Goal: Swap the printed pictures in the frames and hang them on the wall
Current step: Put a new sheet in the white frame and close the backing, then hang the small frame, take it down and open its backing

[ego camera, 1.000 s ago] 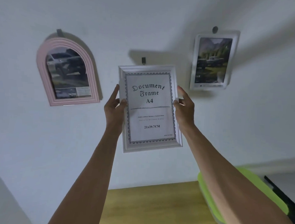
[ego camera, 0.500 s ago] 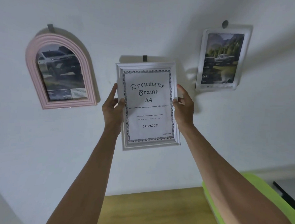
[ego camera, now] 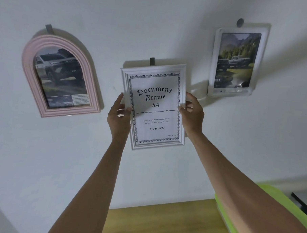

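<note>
I hold a white rectangular frame (ego camera: 154, 105) against the wall; its insert reads "Document Frame A4". My left hand (ego camera: 118, 114) grips its left edge and my right hand (ego camera: 191, 113) grips its right edge. The frame's top edge sits just under a grey wall hook (ego camera: 152, 61). To the left hangs a pink arched frame (ego camera: 60, 76) with a car picture, on its own hook (ego camera: 48, 29). On the right hangs a clear white-edged frame (ego camera: 237, 62) showing trucks before mountains, under a round hook (ego camera: 240, 22).
A wooden tabletop (ego camera: 162, 222) lies below against the white wall. A lime-green object (ego camera: 277, 197) sits at the lower right behind my right forearm. A dark edge (ego camera: 302, 204) shows at the far right.
The white frame has risen slightly toward the grey hook, its top edge now reaching the hook. Both hands keep their grip on its sides. My view has shifted a little.
</note>
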A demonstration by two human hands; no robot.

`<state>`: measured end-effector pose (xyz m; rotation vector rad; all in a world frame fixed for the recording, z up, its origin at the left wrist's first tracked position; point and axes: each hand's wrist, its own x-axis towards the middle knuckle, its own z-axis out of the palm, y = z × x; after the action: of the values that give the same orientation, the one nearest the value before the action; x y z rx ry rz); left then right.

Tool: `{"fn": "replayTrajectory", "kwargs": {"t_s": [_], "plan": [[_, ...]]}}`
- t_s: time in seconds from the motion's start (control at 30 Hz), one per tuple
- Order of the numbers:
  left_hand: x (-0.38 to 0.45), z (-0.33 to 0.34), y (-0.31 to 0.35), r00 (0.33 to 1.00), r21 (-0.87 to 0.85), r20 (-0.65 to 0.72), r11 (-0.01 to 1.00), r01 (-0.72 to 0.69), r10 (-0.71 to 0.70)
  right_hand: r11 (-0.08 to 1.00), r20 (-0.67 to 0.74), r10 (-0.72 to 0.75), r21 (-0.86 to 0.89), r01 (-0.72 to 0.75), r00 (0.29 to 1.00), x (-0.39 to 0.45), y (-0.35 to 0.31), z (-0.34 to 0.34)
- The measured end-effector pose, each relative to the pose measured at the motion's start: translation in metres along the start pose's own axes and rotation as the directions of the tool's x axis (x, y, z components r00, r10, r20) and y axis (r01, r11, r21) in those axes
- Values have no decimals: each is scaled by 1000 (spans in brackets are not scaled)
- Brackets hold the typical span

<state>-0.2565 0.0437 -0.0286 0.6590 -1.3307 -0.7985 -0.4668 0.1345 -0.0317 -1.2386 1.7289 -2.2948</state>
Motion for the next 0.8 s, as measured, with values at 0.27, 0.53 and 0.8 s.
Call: {"fn": "replayTrajectory", "kwargs": {"t_s": [0.27, 0.53, 0.8], "plan": [[7, -3, -9, 1000, 19, -22, 1000, -18, 18, 996, -17, -13, -84, 11, 1000, 8, 11, 9], [10, -2, -13, 1000, 55, -17, 998, -22, 23, 991, -14, -54, -121, 52, 998, 13, 16, 7], [7, -4, -7, 1000, 47, 6, 999, 4, -5, 988, 16, -66, -136, 68, 998, 14, 14, 2]]}}
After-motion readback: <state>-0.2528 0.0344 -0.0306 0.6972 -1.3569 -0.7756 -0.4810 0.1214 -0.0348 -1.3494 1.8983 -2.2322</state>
